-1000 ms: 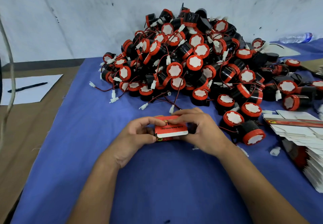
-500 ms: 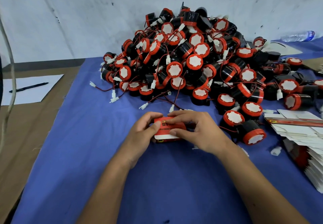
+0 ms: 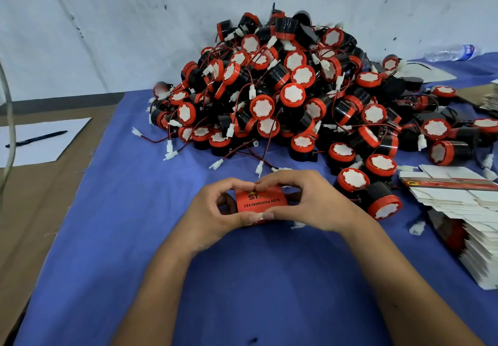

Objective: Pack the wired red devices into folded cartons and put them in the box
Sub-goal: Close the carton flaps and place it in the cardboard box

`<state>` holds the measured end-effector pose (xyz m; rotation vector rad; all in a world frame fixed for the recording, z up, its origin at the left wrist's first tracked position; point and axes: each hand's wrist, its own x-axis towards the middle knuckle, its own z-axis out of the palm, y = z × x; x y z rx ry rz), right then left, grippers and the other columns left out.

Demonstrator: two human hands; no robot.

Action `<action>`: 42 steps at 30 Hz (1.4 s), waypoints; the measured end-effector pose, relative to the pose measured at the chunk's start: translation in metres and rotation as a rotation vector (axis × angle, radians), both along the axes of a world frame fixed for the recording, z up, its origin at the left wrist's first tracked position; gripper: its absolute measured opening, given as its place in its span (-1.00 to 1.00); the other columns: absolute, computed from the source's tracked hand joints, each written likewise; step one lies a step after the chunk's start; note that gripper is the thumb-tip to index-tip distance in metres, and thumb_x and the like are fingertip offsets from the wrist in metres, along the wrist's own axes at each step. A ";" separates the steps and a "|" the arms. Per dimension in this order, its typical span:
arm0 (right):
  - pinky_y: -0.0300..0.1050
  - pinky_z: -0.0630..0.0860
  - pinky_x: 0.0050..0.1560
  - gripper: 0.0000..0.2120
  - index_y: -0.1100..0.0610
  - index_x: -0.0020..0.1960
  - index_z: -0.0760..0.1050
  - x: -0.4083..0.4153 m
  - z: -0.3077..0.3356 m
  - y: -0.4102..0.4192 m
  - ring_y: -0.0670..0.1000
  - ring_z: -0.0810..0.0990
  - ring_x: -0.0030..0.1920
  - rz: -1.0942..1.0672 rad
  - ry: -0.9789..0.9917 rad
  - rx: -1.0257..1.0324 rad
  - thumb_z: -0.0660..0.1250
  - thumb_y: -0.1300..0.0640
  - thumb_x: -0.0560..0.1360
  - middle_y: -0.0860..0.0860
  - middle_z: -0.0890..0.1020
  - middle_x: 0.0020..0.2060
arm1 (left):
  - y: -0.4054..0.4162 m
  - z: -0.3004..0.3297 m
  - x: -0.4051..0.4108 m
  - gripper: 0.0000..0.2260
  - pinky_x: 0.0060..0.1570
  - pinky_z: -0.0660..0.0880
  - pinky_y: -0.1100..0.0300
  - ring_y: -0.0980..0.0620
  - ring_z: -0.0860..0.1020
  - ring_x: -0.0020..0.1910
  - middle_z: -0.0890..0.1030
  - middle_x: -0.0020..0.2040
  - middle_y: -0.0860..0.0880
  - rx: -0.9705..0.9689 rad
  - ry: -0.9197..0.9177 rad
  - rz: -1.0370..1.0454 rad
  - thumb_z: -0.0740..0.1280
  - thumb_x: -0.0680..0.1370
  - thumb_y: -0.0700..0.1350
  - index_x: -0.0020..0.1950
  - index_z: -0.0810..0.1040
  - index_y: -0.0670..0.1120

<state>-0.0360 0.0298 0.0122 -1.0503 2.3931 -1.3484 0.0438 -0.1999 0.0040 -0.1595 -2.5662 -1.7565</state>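
Both forearms reach forward, left hand [image 3: 213, 210] and right hand [image 3: 310, 202] meeting, fingers curled in a grip.

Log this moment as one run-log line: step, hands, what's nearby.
step: closing carton | left hand: grips carton | right hand: grips carton | devices: piled behind | flat cartons: stacked right

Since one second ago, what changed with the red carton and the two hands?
The red carton was turned in the hands: its white flap edge is no longer showing and the printed red face now looks up. The left hand and right hand still grip it from both sides. The pile of devices and flat cartons did not move.
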 end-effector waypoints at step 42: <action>0.04 0.37 0.48 -0.39 -0.07 0.41 0.56 0.010 -0.005 -0.017 -0.21 0.40 0.46 -0.038 0.306 0.070 0.58 -0.14 0.40 -0.14 0.54 0.41 | 0.008 -0.013 -0.009 -0.51 0.08 0.51 0.35 0.19 0.59 0.16 0.64 0.20 0.20 -0.295 0.329 0.128 0.59 0.44 -0.02 0.34 0.57 0.08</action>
